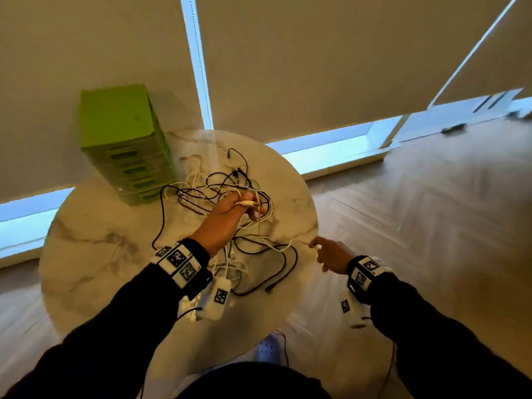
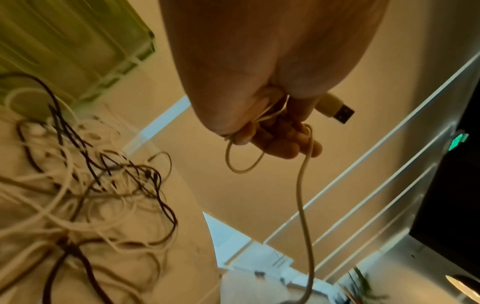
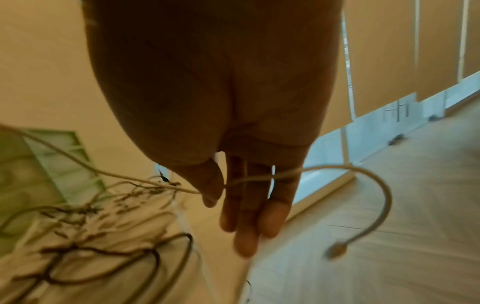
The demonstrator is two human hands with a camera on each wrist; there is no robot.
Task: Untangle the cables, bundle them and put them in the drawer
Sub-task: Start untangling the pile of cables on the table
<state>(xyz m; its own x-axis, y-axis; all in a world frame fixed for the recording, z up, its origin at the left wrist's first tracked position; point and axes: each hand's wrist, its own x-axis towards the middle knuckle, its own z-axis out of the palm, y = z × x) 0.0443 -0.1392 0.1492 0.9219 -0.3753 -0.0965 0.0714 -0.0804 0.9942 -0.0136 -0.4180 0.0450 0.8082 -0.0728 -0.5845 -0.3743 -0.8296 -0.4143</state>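
The white cable (image 2: 302,197) you are working on is running from the tangle of cables (image 1: 230,203) in the middle of the round marble table (image 1: 86,254), and you are holding it at two places. Your left hand (image 1: 230,214) is hovering over the heap with its fingers (image 2: 280,148) curling round a few loops of that cable, and the USB plug (image 2: 335,108) is sticking out past the knuckles. Your right hand (image 1: 331,254) is sitting at the table's near right edge, pinching the same pale cable between thumb and fingers (image 3: 249,205); in the right wrist view the free end with its small connector (image 3: 336,250) is curving away and hanging beyond the hand.

So you are still in the untangling step, drawing one white lead clear of the black and white ones lying crossed beneath it. Nothing is bundled yet.

The next move is probably asking for a gentle pull with the right hand while the left keeps the plug end, watching where the lead is passing under black strands so that you are not tightening a knot.

The green drawer unit (image 1: 126,145) is standing at the table's far left, just beside the heap, its drawers seemingly closed.
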